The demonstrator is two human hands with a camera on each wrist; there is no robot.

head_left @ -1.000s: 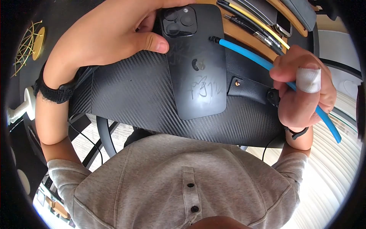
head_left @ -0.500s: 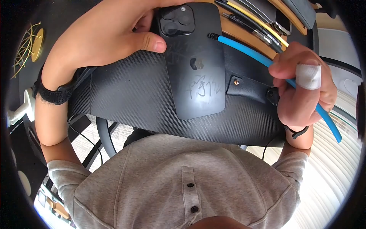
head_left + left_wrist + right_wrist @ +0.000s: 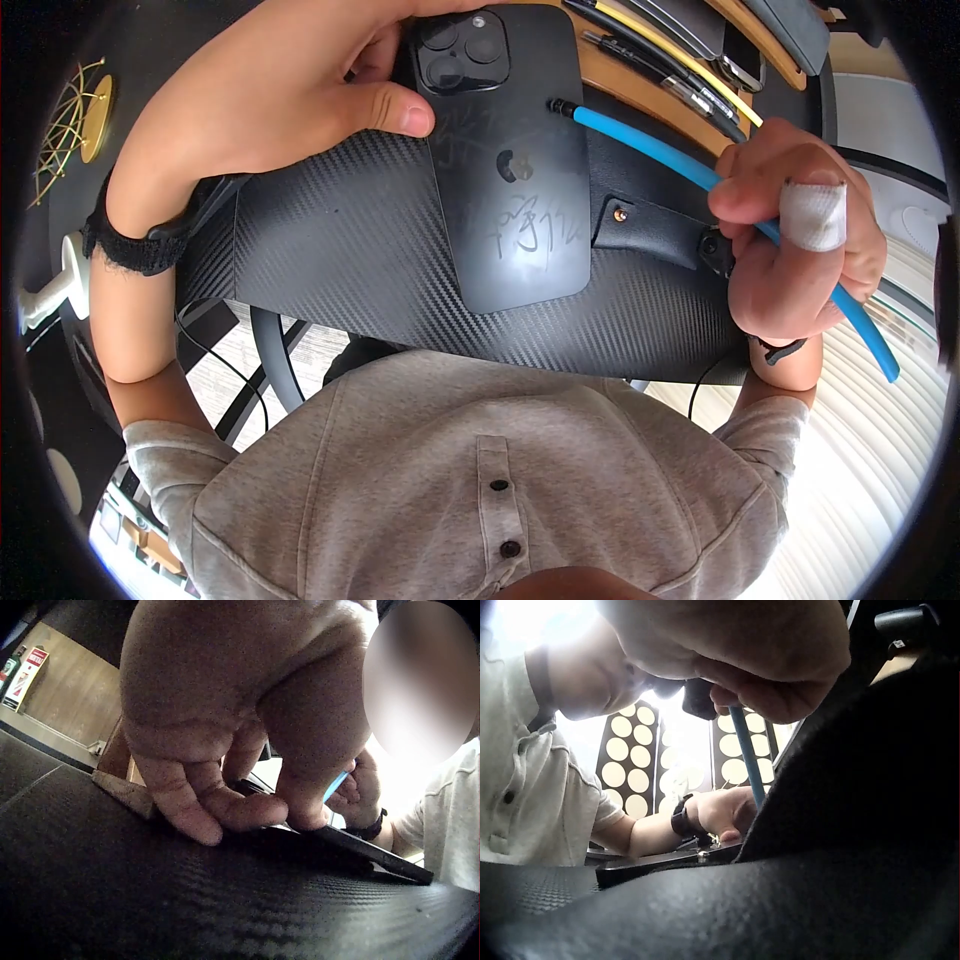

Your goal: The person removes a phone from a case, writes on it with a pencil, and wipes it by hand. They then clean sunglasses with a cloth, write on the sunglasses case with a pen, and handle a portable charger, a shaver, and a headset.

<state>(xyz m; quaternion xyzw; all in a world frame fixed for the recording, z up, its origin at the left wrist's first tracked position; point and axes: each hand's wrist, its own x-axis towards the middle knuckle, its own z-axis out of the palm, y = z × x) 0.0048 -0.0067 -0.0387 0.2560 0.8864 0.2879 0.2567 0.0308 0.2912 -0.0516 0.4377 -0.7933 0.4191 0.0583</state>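
Note:
A dark phone lies back up on the black textured surface, with faint handwriting on its back. The left hand grips its upper left edge, thumb beside the camera bump; in the left wrist view the thumb of the left hand touches the phone's edge. A light blue stick with a black tip is pinched in the right hand, which has white tape round one finger. The tip is over the phone's right part, below the camera bump. In the right wrist view the blue stick slants down from the right hand.
Behind the phone, a wooden organiser holds black pens and a yellow stick. A black strap with a metal stud lies right of the phone. A gold wire ornament and a white stand are at far left.
The phone and left hand have shifted slightly left. The blue stick's tip stays near the same place on the phone, with small movements of the right hand.

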